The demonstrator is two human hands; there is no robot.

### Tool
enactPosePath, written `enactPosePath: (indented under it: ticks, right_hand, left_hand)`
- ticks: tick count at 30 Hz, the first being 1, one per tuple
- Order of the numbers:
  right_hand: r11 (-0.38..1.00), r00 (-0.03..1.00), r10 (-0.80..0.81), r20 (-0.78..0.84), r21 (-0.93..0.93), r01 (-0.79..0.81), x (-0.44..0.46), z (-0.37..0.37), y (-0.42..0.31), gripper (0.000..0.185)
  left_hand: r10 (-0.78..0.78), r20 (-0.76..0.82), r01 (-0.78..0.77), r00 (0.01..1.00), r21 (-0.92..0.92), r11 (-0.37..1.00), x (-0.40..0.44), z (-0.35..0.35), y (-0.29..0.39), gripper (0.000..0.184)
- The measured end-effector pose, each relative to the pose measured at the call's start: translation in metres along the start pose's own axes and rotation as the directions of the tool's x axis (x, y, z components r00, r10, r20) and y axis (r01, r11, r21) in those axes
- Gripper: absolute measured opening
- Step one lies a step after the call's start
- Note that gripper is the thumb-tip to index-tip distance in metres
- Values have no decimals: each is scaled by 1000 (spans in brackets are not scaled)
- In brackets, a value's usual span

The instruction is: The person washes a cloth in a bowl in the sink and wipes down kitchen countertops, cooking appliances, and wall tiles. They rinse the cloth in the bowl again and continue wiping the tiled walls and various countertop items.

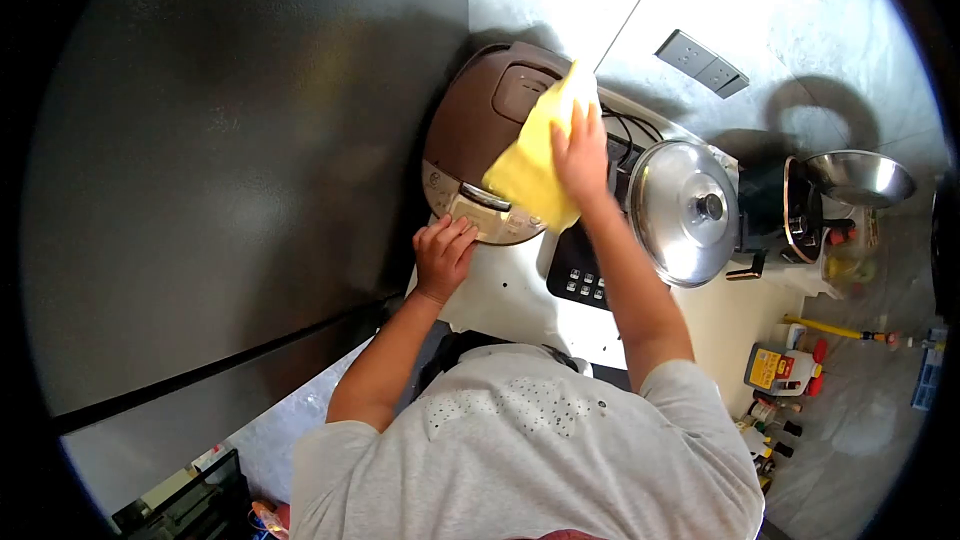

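Observation:
A brown rice cooker (470, 125) stands on the white countertop, its control panel facing me. My left hand (443, 258) holds the cooker's front edge, with its fingers bent against the panel. A yellow cloth (535, 165) is gripped in my right hand (582, 158), over the right side of the cooker's lid. The cloth covers part of the lid and the panel's right end. Just right of the cooker is a black induction cooktop (578, 270) with several buttons. A lidded steel pot (683, 215) sits on it.
A large dark cabinet or appliance side (240, 160) rises close on the left. Black cables (632, 122) run behind the cooktop. A black appliance (775, 208) and a steel bowl (862, 178) stand farther right. Several bottles (785, 370) line the right side. A wall socket (702, 64) is at the back.

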State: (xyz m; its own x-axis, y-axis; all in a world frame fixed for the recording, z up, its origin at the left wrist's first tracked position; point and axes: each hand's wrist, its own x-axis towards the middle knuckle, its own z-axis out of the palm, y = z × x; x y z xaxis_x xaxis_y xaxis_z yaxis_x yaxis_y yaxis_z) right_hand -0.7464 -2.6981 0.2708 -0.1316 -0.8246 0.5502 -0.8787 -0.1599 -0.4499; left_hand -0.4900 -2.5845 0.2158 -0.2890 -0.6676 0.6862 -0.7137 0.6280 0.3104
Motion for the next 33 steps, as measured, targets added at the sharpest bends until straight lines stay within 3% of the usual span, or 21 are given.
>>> enactPosePath:
  ticks: [1, 6, 12, 19, 20, 22, 23, 26, 28, 30, 31, 33]
  right_hand:
    - [993, 998, -60, 7, -102, 60, -20, -9, -19, 58]
    - [982, 986, -70, 151, -163, 94, -63, -36, -64, 60]
    - [979, 995, -78, 69, -184, 89, 32, 7, -18, 49]
    - [978, 938, 80, 339, -207, -8, 108, 43, -28, 36]
    - [972, 919, -52, 390, -190, 136, 112, 49, -28, 41]
    - [974, 878, -92, 469, -143, 178, 120, 38, -39, 48]
    - [974, 830, -32, 556, -169, 151, 121, 26, -44, 58]
    - [984, 800, -40, 598, -114, 135, 117, 10, -31, 69]
    - [971, 857, 183, 482, -224, -81, 108, 6, -29, 78]
    - [950, 812, 266, 520, -284, -130, 114, 7, -38, 75]
    - [955, 815, 252, 522, -272, -121, 117, 11, -47, 75]
    - [893, 781, 289, 553, -451, -11, 123, 22, -65, 72]
  left_hand:
    - [18, -21, -18, 1000, 12, 1000, -2, 2, 0, 34]
    - [18, -21, -19, 1000, -29, 999, -6, 3, -2, 33]
    - [17, -6, -17, 1000, -9, 1000, -3, 1, -1, 33]
    - [0, -10, 0, 1000, -49, 999, -10, 8, -2, 31]
    - [-12, -10, 12, 1000, -65, 998, -10, 11, -3, 31]
    - [20, -8, -20, 1000, -41, 999, -5, 10, -3, 32]
    - [30, 5, -30, 1000, -17, 999, -5, 7, -2, 32]
    - [95, 64, -96, 993, 14, 995, -2, 0, -3, 40]
    - [58, 58, -57, 997, -11, 998, -3, -1, 2, 38]
    - [3, 38, -2, 999, -23, 1000, -1, -1, 4, 36]
    - [28, 56, -27, 998, -23, 999, 0, -3, 2, 37]
    - [52, 118, -45, 992, -57, 997, -2, -4, -3, 47]
